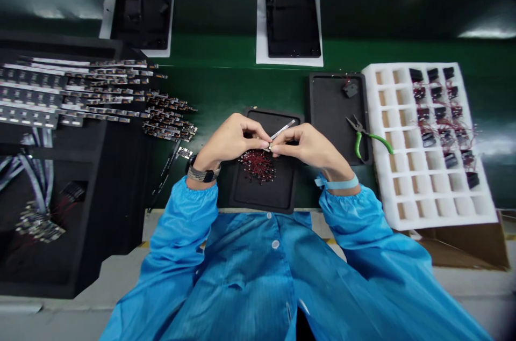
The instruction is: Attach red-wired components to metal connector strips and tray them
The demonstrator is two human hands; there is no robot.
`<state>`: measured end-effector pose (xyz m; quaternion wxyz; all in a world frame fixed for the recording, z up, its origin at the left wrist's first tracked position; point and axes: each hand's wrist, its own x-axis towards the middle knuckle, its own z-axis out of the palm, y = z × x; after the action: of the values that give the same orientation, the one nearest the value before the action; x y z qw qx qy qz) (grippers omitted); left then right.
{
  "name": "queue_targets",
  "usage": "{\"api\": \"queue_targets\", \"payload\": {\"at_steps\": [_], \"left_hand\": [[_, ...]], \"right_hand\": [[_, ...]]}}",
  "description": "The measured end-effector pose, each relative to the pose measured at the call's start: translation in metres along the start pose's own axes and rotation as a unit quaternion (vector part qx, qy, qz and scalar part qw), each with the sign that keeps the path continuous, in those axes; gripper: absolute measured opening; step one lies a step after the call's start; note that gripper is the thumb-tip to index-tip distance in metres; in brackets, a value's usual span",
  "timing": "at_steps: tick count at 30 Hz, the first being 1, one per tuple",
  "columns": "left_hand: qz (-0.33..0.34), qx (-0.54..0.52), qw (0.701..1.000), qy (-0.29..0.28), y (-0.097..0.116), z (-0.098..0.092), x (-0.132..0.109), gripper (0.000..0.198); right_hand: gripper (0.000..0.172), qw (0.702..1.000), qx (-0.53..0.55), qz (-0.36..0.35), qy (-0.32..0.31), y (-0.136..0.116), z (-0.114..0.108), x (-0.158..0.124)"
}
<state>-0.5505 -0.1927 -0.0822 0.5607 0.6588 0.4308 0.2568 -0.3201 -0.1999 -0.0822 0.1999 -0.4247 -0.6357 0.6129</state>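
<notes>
In the head view, two hands are seen, brought together over the nearer of two black trays (pixel 282 193). The left hand (pixel 230 141) is curled, with thumb and forefinger pinched shut on a small part (pixel 269 145) held just above the tray's middle. The right hand (pixel 309 146) is likewise curled tight, its fingertips (pixel 277 149) meeting the same part, and a thin metal tool (pixel 283 129) (tweezers, it seems) is gripped in it and slants up and to the right. Both wrists are bent inward; a watch (pixel 202 173) is worn on the left, a blue band (pixel 337 184) on the right.

One heap of red-wired pieces (pixel 258 165) lies on the tray directly under the fingers; they are too many and too tangled to be counted. On the second tray (pixel 330 115), just to the right, one small black component (pixel 350 88) and one pair of green-handled pliers (pixel 368 139) are laid. One white foam grid (pixel 407 190) is set beside it, its three right-hand columns partly filled with black wired parts (pixel 439 113). Two dark flat panels (pixel 292 21) on white sheets are placed at the far edge, and many circuit strips (pixel 80 91) are stacked to the left.
</notes>
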Motion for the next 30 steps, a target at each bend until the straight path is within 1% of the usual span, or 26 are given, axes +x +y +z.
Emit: {"api": "queue_targets", "payload": {"at_steps": [8,12,15,17,18,20,22,24,25,26,28,30], "left_hand": [[-0.007,-0.029,1.000,-0.004,0.001,0.001,0.001,0.007],[-0.011,-0.029,1.000,0.003,0.000,0.002,0.002,0.007],[-0.001,-0.020,1.000,0.015,0.000,0.002,0.001,0.007],[0.013,-0.023,0.999,0.029,0.004,0.002,-0.001,0.008],[0.023,-0.028,0.999,0.040,0.009,0.001,0.000,0.008],[0.047,-0.040,0.996,0.068,0.023,0.001,0.005,0.010],[0.079,-0.040,0.992,0.094,0.043,-0.001,0.019,0.015],[0.120,-0.024,0.986,0.113,0.065,-0.002,0.046,0.027],[0.140,-0.012,0.982,0.124,0.075,-0.003,0.063,0.031],[0.158,-0.001,0.978,0.139,0.084,-0.004,0.083,0.033],[0.182,0.003,0.966,0.182,0.095,-0.007,0.124,0.028],[0.178,-0.020,0.955,0.236,0.095,-0.010,0.165,0.023]], "right_hand": [[0.013,1.000,0.014,-0.015,0.006,0.002,-0.001,-0.002],[0.014,1.000,0.010,-0.018,0.009,0.004,0.000,-0.001],[0.015,0.999,-0.005,-0.029,0.020,0.000,0.001,-0.002],[0.018,0.997,-0.026,-0.049,0.044,-0.004,-0.003,-0.005],[0.020,0.995,-0.037,-0.063,0.067,-0.006,-0.008,-0.008],[0.025,0.984,-0.054,-0.092,0.145,-0.007,-0.025,-0.013],[0.023,0.955,-0.071,-0.111,0.266,-0.003,-0.051,-0.015],[0.019,0.910,-0.105,-0.112,0.386,0.007,-0.083,-0.012],[0.017,0.886,-0.131,-0.103,0.434,0.014,-0.099,-0.009],[0.014,0.863,-0.159,-0.088,0.472,0.021,-0.114,-0.006],[0.014,0.829,-0.201,-0.041,0.520,0.036,-0.138,0.001],[0.018,0.815,-0.219,0.008,0.536,0.049,-0.152,0.006]]}}
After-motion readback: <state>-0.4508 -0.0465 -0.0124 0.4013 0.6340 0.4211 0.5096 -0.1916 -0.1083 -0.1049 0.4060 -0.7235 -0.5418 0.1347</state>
